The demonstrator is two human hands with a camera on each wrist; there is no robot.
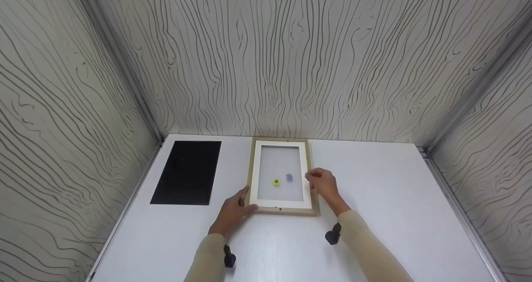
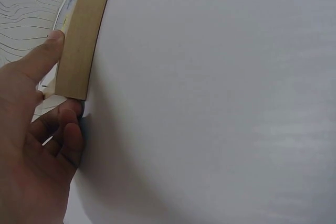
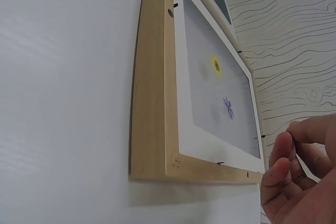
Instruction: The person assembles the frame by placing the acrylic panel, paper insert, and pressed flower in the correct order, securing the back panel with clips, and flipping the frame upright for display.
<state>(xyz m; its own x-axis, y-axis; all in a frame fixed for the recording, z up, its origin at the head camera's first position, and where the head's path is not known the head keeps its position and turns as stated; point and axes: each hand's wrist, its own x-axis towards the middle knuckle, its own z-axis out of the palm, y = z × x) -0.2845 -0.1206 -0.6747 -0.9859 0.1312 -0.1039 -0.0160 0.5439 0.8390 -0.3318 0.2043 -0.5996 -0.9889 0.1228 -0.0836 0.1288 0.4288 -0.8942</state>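
A wooden picture frame (image 1: 312, 210) lies on the white table, with a white mat (image 1: 255, 178) around a pale translucent panel. On that panel are a small yellow flower (image 1: 276, 182) and a small purple flower (image 1: 289, 177). My left hand (image 1: 233, 211) grips the frame's near left corner; in the left wrist view its thumb (image 2: 44, 59) presses the edge and its fingers curl beside the corner. By the frame's right edge is my right hand (image 1: 325, 185), fingers curled and fingertips together. In the right wrist view nothing shows between those fingertips. Small black tabs (image 3: 220, 163) line the frame's inner edge.
To the left of the frame a flat black rectangular panel (image 1: 187, 172) lies on the white table (image 1: 374, 165). Wood-grain patterned walls (image 1: 270, 66) rise behind and on both sides. The frame's far end lies close to the back wall.
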